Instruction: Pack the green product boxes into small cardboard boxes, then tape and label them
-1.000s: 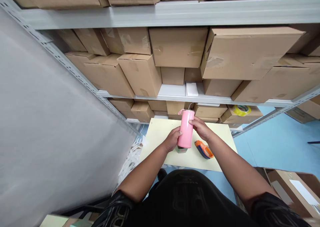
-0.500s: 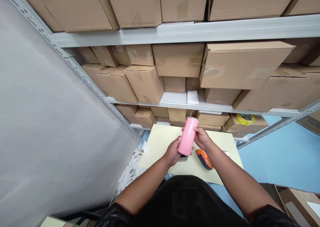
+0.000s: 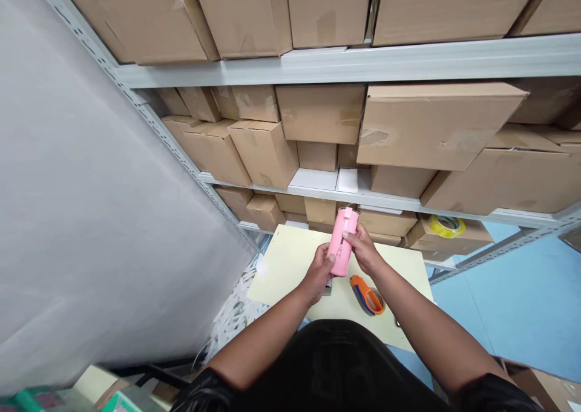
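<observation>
A pink bottle [image 3: 339, 256] with dark lettering and a small pink latch at its top is held upright, slightly tilted, above the cream table top [image 3: 284, 261]. My left hand [image 3: 316, 274] is closed round its lower left side. On its upper right side, my right hand [image 3: 363, 248] grips it with the thumb lying across the front near the lettering. Below the bottle, a small greyish box [image 3: 327, 288] shows only in part behind my left hand. An orange and blue tape dispenser [image 3: 365, 296] lies on the table by my right forearm.
Metal shelving [image 3: 318, 67] full of cardboard boxes [image 3: 440, 124] rises behind the table. A yellow tape roll [image 3: 446, 225] rests on a box at right. A grey wall [image 3: 91, 218] stands at left, with shredded white paper [image 3: 233, 318] on the floor beside it.
The bottle has turned in my hands, so its lettering and latch now face me. My right thumb has shifted onto its front. The view has moved slightly.
</observation>
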A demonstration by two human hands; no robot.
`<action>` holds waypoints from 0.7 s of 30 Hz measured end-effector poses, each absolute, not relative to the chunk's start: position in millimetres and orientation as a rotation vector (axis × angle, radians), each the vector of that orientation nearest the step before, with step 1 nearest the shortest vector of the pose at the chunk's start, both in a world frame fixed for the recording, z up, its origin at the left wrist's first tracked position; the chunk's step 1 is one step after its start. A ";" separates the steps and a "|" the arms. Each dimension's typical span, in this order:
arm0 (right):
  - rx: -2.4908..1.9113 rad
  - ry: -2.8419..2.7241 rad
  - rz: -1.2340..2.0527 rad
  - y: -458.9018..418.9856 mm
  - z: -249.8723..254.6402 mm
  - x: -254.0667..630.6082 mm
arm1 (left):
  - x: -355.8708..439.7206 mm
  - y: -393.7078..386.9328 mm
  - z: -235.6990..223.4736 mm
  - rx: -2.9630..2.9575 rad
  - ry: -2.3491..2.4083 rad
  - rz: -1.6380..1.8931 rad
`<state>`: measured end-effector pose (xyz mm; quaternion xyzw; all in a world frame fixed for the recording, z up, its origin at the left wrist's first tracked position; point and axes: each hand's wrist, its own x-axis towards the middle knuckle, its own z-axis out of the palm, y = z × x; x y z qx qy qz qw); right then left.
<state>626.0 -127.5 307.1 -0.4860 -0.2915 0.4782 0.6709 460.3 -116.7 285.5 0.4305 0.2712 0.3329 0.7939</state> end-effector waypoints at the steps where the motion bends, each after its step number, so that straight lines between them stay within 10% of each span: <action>1: -1.093 -0.643 1.052 -126.9 305.9 627.6 | 462.1 -118.4 285.8 0.961 0.593 0.748; 21: -1.092 -0.790 1.046 -130.4 320.5 581.5 | 423.5 -105.0 284.2 1.070 0.456 0.559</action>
